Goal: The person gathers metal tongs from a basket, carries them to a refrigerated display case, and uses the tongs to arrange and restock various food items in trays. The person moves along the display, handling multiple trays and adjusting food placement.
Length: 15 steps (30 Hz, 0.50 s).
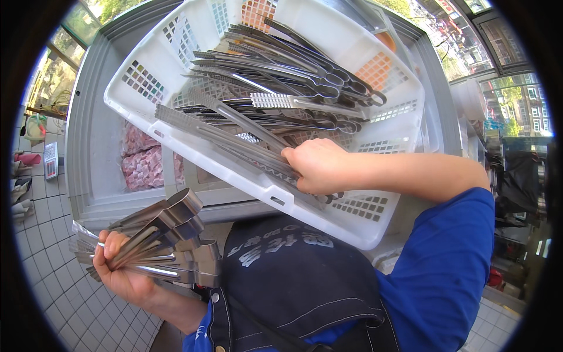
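Observation:
A white plastic basket (246,174) with perforated sides stands tilted across the view before me. Inside it lie several metal tongs (281,66) with ridged tips, heaped in layers. My right hand (323,167) reaches over the basket's interior and grips some metal tongs (220,132) near their looped end; the fingers hide how many. Beyond the basket's near left side, my left hand (121,268) holds a fanned bundle of metal tongs (171,242), their broad bent ends towards my apron and their ridged tips past my fingers.
Below the basket is a grey-framed chest freezer (92,176), through whose glass show bags of pink diced meat (143,167). A calculator-like device (50,160) appears at far left above white floor tiles (42,246). My dark apron (299,273) sits close to the basket's near edge.

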Motion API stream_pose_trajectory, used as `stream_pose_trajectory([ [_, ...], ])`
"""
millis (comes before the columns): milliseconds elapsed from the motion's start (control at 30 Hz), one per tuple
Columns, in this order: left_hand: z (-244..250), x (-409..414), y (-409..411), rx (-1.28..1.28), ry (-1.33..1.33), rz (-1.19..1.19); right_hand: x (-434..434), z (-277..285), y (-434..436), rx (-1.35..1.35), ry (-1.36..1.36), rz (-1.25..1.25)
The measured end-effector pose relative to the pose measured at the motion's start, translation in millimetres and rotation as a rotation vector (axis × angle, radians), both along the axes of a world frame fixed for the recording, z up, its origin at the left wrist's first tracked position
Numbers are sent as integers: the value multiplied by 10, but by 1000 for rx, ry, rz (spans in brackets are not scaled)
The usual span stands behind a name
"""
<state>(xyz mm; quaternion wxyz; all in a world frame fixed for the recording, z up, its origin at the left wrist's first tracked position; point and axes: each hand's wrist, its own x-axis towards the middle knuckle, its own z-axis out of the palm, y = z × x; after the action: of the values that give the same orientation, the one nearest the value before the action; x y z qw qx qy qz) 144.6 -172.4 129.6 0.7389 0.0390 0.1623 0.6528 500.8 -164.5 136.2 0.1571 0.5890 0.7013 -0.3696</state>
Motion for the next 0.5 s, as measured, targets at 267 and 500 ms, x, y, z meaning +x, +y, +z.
stream_pose_trajectory([
  [267, -51, 17, 123, -16, 39, -35, 22, -147, 139, -46, 117, -106],
  [500, -41, 73, 219, -74, 69, -16, 474, 314, 44, -714, 829, -707],
])
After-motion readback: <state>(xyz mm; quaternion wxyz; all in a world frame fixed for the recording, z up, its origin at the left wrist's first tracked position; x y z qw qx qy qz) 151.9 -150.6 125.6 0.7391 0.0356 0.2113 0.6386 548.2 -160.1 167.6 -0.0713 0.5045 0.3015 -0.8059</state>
